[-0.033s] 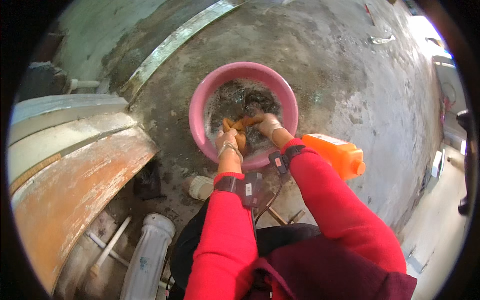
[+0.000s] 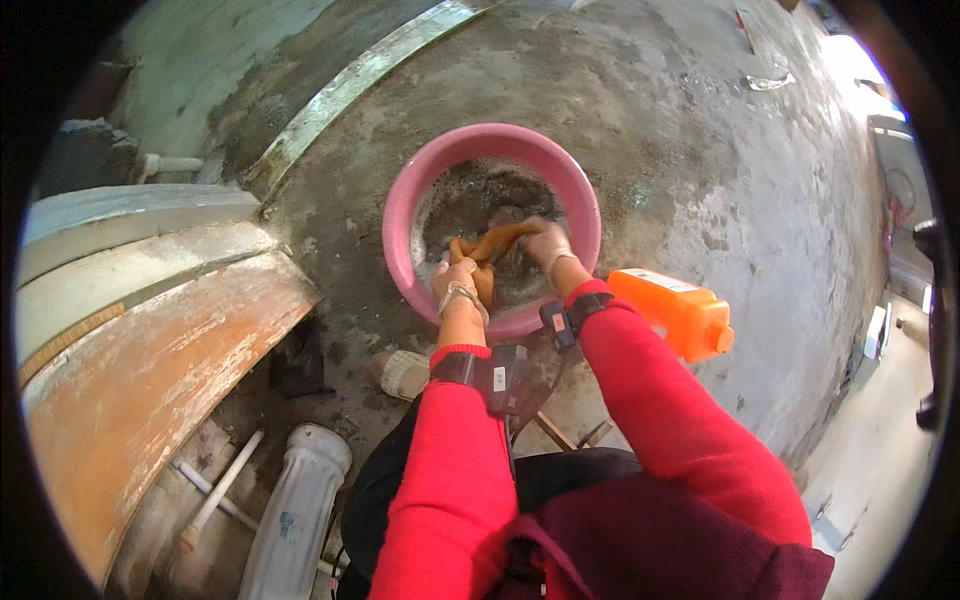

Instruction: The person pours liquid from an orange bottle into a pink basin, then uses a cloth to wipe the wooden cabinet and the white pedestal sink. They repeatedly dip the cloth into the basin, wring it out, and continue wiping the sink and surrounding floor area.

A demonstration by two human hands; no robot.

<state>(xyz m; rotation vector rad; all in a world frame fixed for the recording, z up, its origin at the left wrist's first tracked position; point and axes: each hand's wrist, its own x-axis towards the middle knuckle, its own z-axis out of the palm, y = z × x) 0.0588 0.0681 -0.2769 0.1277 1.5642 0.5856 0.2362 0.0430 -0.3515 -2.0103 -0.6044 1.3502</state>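
A round pink basin (image 2: 418, 190) of dark, soapy water stands on the concrete floor in front of me. Both my hands are inside it, gripping a wet orange cloth (image 2: 497, 241) stretched between them. My left hand (image 2: 456, 279) holds the cloth's near left end, and a bangle shows at that wrist. My right hand (image 2: 545, 243) holds its right end, just above the water. Red sleeves cover both forearms, each with a black strapped device at the wrist.
An orange plastic bottle (image 2: 672, 312) lies by my right forearm. A pale rounded object (image 2: 402, 373) sits below the basin. A white ribbed column (image 2: 295, 510) and thin pipes (image 2: 215, 495) lie lower left, beside curved stone steps (image 2: 130, 330). Stained concrete spreads to the right.
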